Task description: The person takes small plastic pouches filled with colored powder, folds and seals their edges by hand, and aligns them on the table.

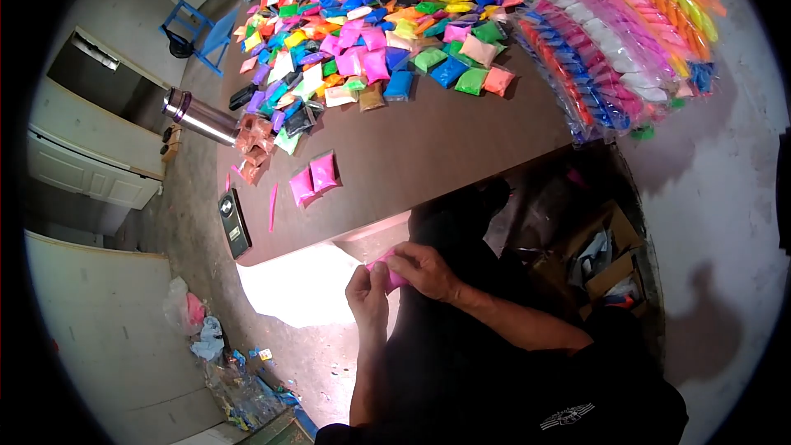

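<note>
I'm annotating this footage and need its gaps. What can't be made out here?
All in the head view:
Pink item: partly hidden by the left hand and right hand.
Pile of colourful packets: cut off by the top edge.
Shirt emblem: too small to read.

Pink packet [396, 278] mostly covered by left hand [367, 292] and right hand [426, 272]; contact points unclear. Packet pile [362, 21] cut off at top edge. Shirt print [567, 417] too small to read. Cardboard box [624, 227] contents unclear, shadowed. Floor scraps [239, 395] too jumbled to identify.
</note>
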The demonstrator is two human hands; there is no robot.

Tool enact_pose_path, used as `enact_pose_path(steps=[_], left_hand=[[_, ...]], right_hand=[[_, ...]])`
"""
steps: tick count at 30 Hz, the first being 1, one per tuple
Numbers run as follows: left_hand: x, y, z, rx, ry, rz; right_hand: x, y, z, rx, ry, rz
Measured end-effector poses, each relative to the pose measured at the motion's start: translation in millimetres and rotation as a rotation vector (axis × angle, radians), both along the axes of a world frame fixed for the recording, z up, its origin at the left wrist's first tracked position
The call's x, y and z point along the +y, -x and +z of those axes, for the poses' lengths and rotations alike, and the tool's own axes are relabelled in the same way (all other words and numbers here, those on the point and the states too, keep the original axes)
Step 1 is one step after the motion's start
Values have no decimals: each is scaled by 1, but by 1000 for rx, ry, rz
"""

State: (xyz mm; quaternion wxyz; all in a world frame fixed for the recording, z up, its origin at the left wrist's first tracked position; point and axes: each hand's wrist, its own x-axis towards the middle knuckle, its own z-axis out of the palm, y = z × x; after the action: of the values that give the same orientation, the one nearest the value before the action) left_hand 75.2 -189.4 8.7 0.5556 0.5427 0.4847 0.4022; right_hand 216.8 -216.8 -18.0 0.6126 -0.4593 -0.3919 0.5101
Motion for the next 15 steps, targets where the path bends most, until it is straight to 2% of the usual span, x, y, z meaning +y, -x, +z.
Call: enact_pose_path(steps=[4,6,13,15], left_hand=[[0,2,-3,23,-46,11],[-2,-2,3,36,22,22],[-2,-4,3,43,110,9],[-1,-2,1,8,111,-27]], right_hand=[[0,0,0,-12,2,2],[1,0,-2,62,42,25],[-1,0,-6,16,87,-23],[-2,0,-3,90,109,-19]])
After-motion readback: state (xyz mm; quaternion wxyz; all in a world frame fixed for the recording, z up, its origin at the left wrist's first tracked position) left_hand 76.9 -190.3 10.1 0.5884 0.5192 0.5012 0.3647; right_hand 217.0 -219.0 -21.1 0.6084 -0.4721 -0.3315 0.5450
